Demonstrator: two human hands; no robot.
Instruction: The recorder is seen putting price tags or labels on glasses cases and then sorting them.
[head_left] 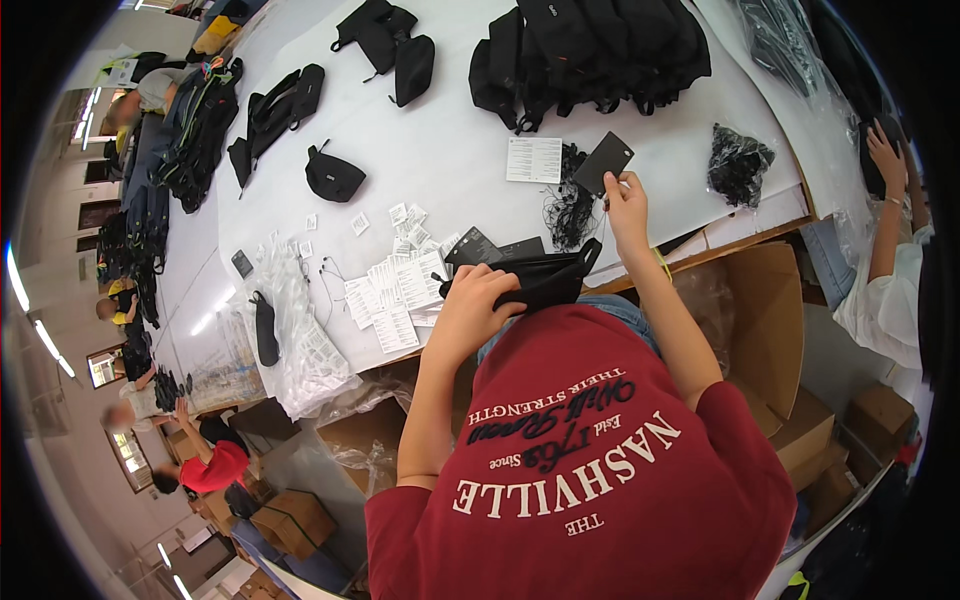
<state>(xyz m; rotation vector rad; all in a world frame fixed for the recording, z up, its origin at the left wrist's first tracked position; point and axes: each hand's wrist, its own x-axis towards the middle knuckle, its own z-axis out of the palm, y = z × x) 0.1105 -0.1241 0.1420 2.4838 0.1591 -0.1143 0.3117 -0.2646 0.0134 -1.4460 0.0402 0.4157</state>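
Note:
My left hand (470, 306) is closed on a black fabric pouch (550, 281) held against the table's front edge, close to my body. Out to the right, my right hand (627, 205) pinches a black hang tag (604, 164) by its lower edge. Just beside that tag lies a tangled bunch of black tag strings (568, 215), with a white printed card (534, 160) to its left. Dark tags (473, 248) sit partly behind the pouch. White printed labels (394, 290) spread over the table left of my left hand.
Black pouches (335, 174) and a large black pile (590, 60) lie farther back on the white table (430, 150). A clear plastic bag (300, 350) hangs over the front edge at left; a bag of black bits (738, 165) is at right. Cardboard boxes (765, 340) stand below. Other people work on both sides.

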